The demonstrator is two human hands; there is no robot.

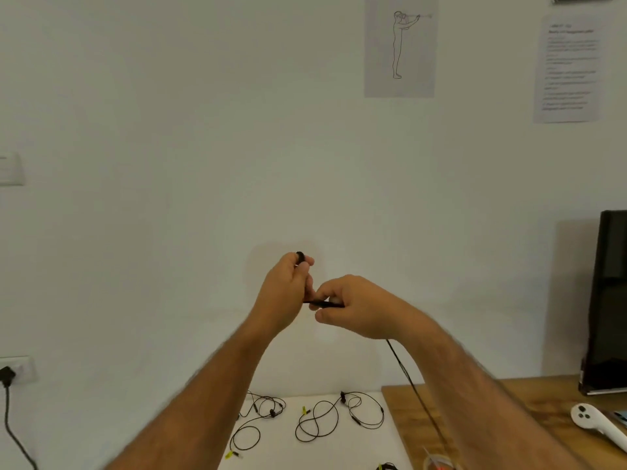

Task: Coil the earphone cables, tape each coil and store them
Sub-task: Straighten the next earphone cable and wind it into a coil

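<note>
Left hand (pixel 286 293): fingers curled, pinching the black earphone cable (pixel 324 303) with an earbud at its top.
Right hand (pixel 356 307): pinches the same cable; the tail hangs down.
Handling: likely light, limp, tangle-prone; best gripped at the coil's crossing.
Room: open air before the wall; loose earphones (pixel 339 415) on the white surface (pixel 380 446) below.

We can't read the blurry printed sheet (pixel 566 67) at 2 o'clock. The tape roll (pixel 438 462) at 5 o'clock gets chopped by the bottom edge, same with the monitor (pixel 609 300) at 3.
</note>
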